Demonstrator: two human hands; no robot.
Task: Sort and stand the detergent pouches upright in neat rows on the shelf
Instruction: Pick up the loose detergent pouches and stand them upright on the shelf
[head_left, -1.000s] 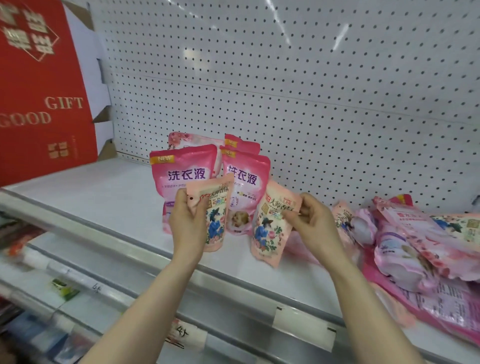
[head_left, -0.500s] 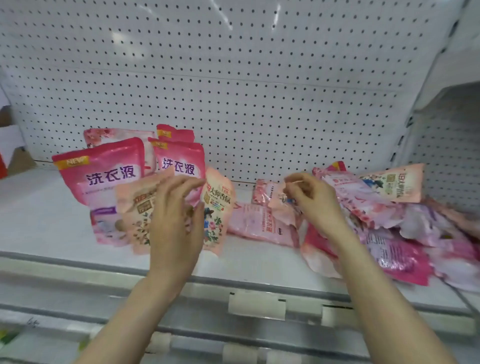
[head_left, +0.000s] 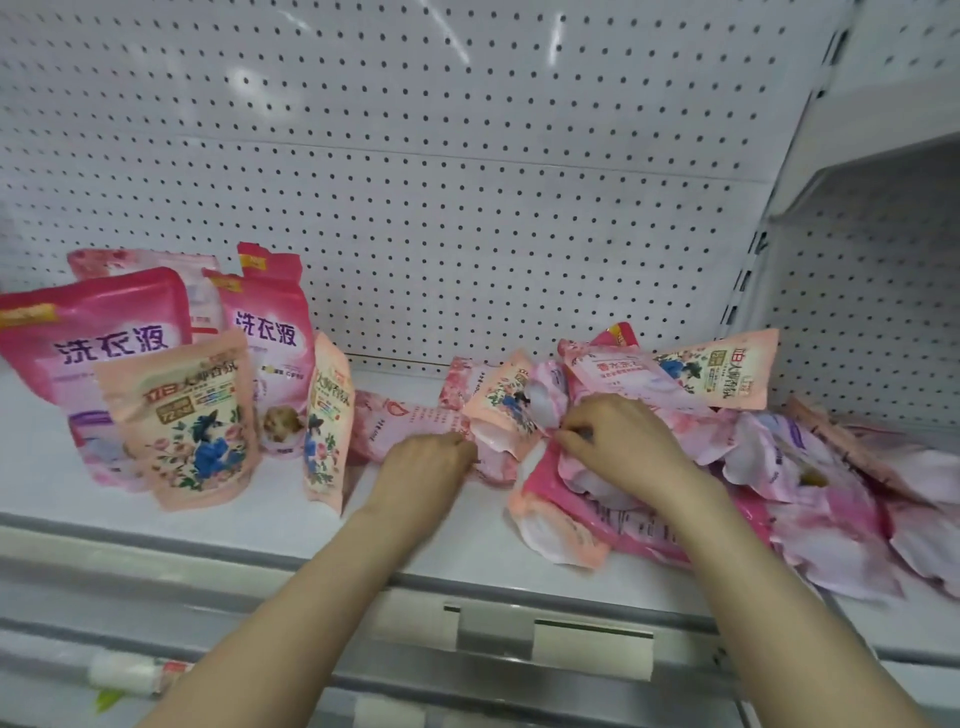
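Note:
On the white shelf (head_left: 260, 525), two large pink detergent pouches (head_left: 93, 338) (head_left: 270, 332) stand upright at the left. Two peach floral pouches (head_left: 182, 421) (head_left: 324, 426) stand in front of them, the right one turned edge-on. A third peach floral pouch (head_left: 501, 410) lies tilted at the middle. My left hand (head_left: 426, 462) grips its lower edge and my right hand (head_left: 618, 441) pinches its right side. A pink pouch (head_left: 400, 426) lies flat behind my left hand. A jumbled pile of pink and peach pouches (head_left: 779, 467) covers the right end.
A white pegboard wall (head_left: 467, 182) backs the shelf. A side panel and upright (head_left: 748, 270) close it off at the right. The grey front rail carries price-tag holders (head_left: 592, 644). More pink pouches (head_left: 140, 265) stand behind the left group.
My view has swung right. My left hand let go of the standing peach pouches and moved right to the lying pouch. My right hand reached down into the pile's edge.

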